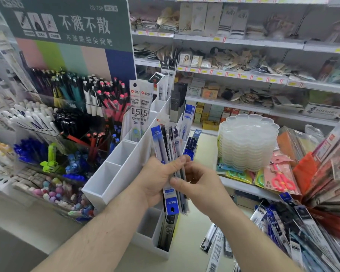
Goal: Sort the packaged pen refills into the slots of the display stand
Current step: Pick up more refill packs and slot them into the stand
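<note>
My left hand (155, 181) grips a fanned bundle of packaged pen refills (168, 146), blue and black packs held upright over the white display stand (114, 173). My right hand (200, 183) pinches one pack at the bundle's right edge between thumb and fingers. The stand's two nearest left slots hold nothing. White 0.5 mm refill packs (140, 107) stand in a farther slot, and dark packs (166, 79) in the rear one. Black refills (168, 230) fill a lower front slot below my hands.
Pen racks (63, 107) fill the left. A stack of clear plastic trays (247, 142) and pink scissors (281, 179) sit to the right. More refill packs (283, 228) lie piled at lower right. Shelves of goods (243, 75) run behind.
</note>
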Available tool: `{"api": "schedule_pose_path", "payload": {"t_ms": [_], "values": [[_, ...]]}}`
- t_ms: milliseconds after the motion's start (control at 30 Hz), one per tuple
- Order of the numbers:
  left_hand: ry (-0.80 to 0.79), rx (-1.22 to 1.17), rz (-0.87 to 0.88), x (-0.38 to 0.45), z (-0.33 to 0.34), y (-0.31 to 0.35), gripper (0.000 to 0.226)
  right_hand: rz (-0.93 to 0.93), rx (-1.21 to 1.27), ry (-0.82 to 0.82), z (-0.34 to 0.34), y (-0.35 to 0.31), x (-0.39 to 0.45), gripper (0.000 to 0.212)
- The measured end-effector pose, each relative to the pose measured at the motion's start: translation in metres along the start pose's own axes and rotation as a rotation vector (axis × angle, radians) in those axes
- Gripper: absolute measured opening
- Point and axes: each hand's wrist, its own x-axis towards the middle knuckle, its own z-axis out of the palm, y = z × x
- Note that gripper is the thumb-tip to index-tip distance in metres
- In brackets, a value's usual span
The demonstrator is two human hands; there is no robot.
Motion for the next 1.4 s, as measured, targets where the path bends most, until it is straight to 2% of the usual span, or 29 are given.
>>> {"api": "schedule_pose_path", "payload": {"t_ms": [67, 133, 233, 333, 500, 633, 733, 900, 1000, 1067, 1133, 1200, 1267, 1400], "values": [[-0.019, -0.009, 0.003, 0.000, -0.002, -0.001, 0.036, 0.036, 0.154, 0.010, -0.001, 0.000, 0.002, 0.011], [-0.031, 0.005, 0.009, 0.001, -0.002, -0.001, 0.038, 0.102, 0.339, -0.006, -0.003, 0.000, 0.001, 0.017], [-0.014, 0.033, 0.002, 0.000, -0.002, 0.000, 0.053, 0.134, 0.425, -0.020, -0.006, 0.000, -0.002, 0.027], [0.015, 0.052, -0.003, -0.001, 0.000, 0.000, 0.057, 0.113, 0.421, -0.019, -0.007, 0.000, -0.004, 0.023], [0.052, 0.109, -0.017, -0.002, 0.001, -0.001, 0.040, 0.032, 0.272, 0.003, -0.010, 0.001, -0.010, 0.011], [0.039, 0.121, -0.032, -0.002, 0.000, 0.000, 0.035, 0.000, 0.206, 0.154, -0.014, 0.005, -0.011, 0.019], [0.044, 0.132, -0.042, -0.002, 0.000, 0.000, 0.033, -0.004, 0.236, 0.169, -0.014, 0.005, -0.013, 0.025], [0.061, 0.186, -0.046, -0.003, 0.002, 0.000, 0.030, -0.108, 0.056, 0.255, -0.015, 0.014, -0.013, 0.035], [0.078, 0.206, -0.052, -0.001, 0.001, -0.001, 0.028, -0.143, 0.070, 0.282, -0.017, 0.019, -0.013, 0.039], [0.083, 0.241, -0.045, 0.000, 0.001, -0.003, 0.029, -0.151, 0.060, 0.232, -0.018, 0.019, -0.012, 0.033], [0.079, 0.292, -0.036, 0.001, 0.001, -0.004, 0.032, -0.133, 0.024, 0.163, -0.016, 0.016, -0.009, 0.015], [0.066, 0.292, -0.027, 0.002, 0.000, -0.005, 0.033, -0.109, -0.001, 0.156, -0.017, 0.013, -0.003, 0.013], [0.061, 0.242, -0.011, 0.003, -0.001, -0.004, 0.028, -0.112, 0.024, 0.244, -0.023, 0.014, 0.004, 0.020], [0.087, 0.029, 0.059, 0.003, -0.002, 0.000, 0.027, -0.018, 0.158, 0.588, -0.052, 0.027, 0.030, 0.019]]}}
